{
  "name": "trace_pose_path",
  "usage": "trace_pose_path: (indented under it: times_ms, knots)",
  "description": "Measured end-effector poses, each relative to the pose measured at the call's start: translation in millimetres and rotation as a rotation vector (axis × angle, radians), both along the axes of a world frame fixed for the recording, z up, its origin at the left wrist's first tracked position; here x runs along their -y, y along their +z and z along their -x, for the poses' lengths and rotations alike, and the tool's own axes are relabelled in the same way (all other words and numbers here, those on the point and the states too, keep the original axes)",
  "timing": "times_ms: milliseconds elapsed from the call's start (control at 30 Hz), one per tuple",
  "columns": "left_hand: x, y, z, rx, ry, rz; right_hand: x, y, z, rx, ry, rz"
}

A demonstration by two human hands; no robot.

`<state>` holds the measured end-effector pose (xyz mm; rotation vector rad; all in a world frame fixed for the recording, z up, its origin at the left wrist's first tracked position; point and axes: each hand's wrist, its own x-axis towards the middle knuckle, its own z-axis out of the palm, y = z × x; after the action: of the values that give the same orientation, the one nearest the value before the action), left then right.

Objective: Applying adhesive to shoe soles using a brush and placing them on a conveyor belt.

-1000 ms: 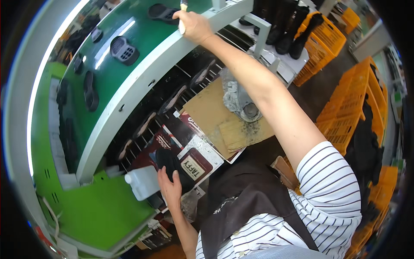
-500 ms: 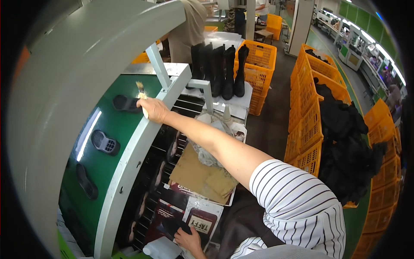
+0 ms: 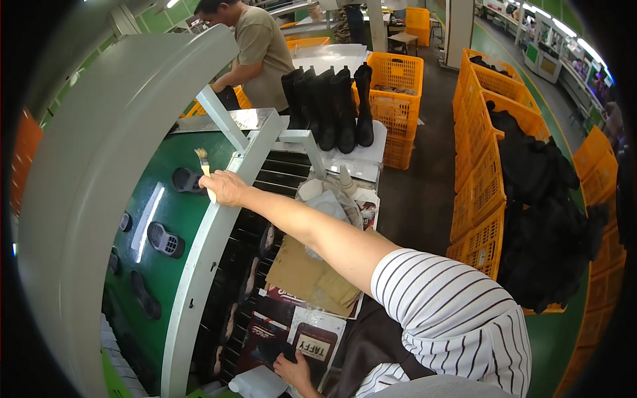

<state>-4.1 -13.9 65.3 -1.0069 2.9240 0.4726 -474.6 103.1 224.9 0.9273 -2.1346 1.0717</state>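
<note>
Green conveyor belt (image 3: 169, 212) carrying dark shoe soles (image 3: 164, 239) fills the frame's left; orange crates (image 3: 488, 166) and black boots (image 3: 332, 106) sit upper centre and right. Right hand (image 3: 224, 188), left of centre, fingers closed around a small brush (image 3: 203, 162), pale bristles up. Left hand (image 3: 295, 371), bottom centre, fingers curled on a dark box (image 3: 312, 341)

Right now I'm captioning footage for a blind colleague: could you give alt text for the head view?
The right hand holds a small brush over a black shoe sole on a green conveyor belt. The left hand rests low on a dark box. Behind stand black boots and orange crates.
</note>
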Motion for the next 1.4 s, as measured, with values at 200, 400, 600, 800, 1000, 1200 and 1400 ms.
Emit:
trace_pose_path:
  times_ms: [200,400,600,800,1000,1200,1400]
  knots:
    - [0,-7,1,-0.022,0.03,0.035,1,1,0,-0.06,-0.017,0.026]
    - [1,-10,11,-0.068,-0.04,0.007,-17,-15,24,-0.11,0.089,0.048]
    - [7,-15,-3,-0.111,-0.055,0.026,-84,-5,-117,0.384,0.341,0.117]
    - [1,-8,3,0.005,-0.017,0.0,-186,-49,-199,0.779,0.351,0.179]
    - [-1,-2,7,0.007,0.001,-0.012,-219,-86,-225,0.955,0.132,0.057]
    - [1,-1,8,-0.004,-0.01,-0.031,-221,-117,-224,0.845,-0.142,-0.075]
    - [1,-2,7,-0.028,0.001,-0.035,-220,-148,-212,0.822,-0.174,-0.098]
